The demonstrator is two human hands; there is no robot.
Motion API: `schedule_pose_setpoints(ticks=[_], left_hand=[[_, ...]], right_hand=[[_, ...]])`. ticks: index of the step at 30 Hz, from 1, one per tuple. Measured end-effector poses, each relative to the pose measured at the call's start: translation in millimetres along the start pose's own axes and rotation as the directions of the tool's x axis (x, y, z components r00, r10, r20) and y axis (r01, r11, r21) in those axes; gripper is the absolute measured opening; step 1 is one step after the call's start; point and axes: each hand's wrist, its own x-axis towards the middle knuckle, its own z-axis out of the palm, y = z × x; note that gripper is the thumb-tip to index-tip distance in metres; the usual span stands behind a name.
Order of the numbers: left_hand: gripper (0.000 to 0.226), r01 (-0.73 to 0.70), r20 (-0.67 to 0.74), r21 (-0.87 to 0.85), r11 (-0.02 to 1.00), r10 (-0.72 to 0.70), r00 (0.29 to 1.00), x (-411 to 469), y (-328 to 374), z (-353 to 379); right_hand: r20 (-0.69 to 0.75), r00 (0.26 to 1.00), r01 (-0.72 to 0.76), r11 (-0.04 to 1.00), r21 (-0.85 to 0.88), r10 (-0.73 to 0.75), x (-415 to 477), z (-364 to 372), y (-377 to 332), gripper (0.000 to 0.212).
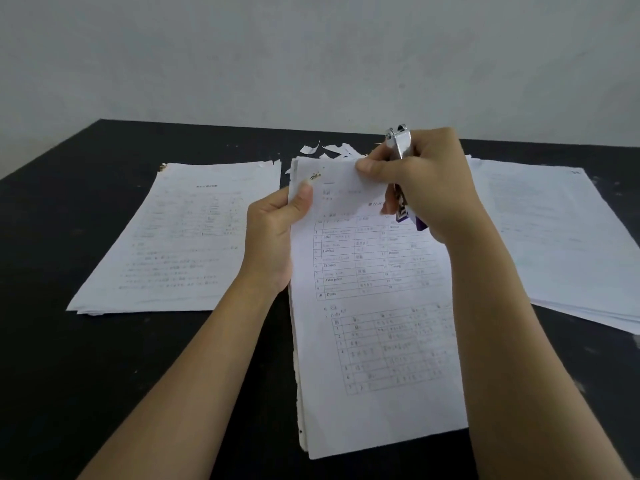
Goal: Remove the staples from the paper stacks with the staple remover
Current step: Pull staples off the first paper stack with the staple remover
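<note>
A stack of printed paper (374, 341) with tables on its top sheet is lifted off the table at its far end. My left hand (273, 233) grips its upper left edge, thumb on top just below a torn, rust-marked staple spot (315, 175). My right hand (422, 188) pinches the top edge of the sheet with thumb and forefinger. The same hand holds a staple remover (401, 147), its metal head sticking up above the fingers and its purple handle (410, 216) showing under the palm.
The table (86, 358) is black. A second paper stack (180, 237) lies flat at the left, a thicker one (568, 244) at the right. Torn paper scraps (332, 150) lie behind the held stack. A pale wall rises behind the table's far edge.
</note>
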Motion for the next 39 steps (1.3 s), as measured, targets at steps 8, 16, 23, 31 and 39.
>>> schedule_pose_setpoints(ticks=[8,16,23,31,39], left_hand=[[0.024,-0.087,0.016,0.116,0.989,0.086,0.996,5.4,-3.6,-8.5],[0.051,-0.127,-0.102,0.232,0.964,0.155,0.983,12.4,-20.4,-9.9],[0.051,-0.28,-0.053,0.247,0.928,0.301,0.952,11.0,-22.5,-14.2],[0.036,-0.067,-0.274,0.335,0.94,0.165,0.948,9.8,-8.3,-12.1],[0.028,0.5,0.095,0.104,0.86,-0.509,0.855,9.4,9.7,-17.9]], right_hand=[[0.053,0.998,0.029,1.0,-0.013,-0.028,1.4,1.7,2.0,0.009],[-0.074,0.97,0.213,0.953,-0.215,-0.234,-38.2,21.4,37.0,0.015],[-0.09,0.777,0.488,0.686,-0.54,-0.623,-59.7,40.6,59.6,0.016],[-0.081,0.72,0.461,0.563,-0.686,-0.689,-56.2,43.8,56.5,0.023],[-0.078,0.729,0.469,0.579,-0.666,-0.68,-56.0,46.0,64.2,0.021]])
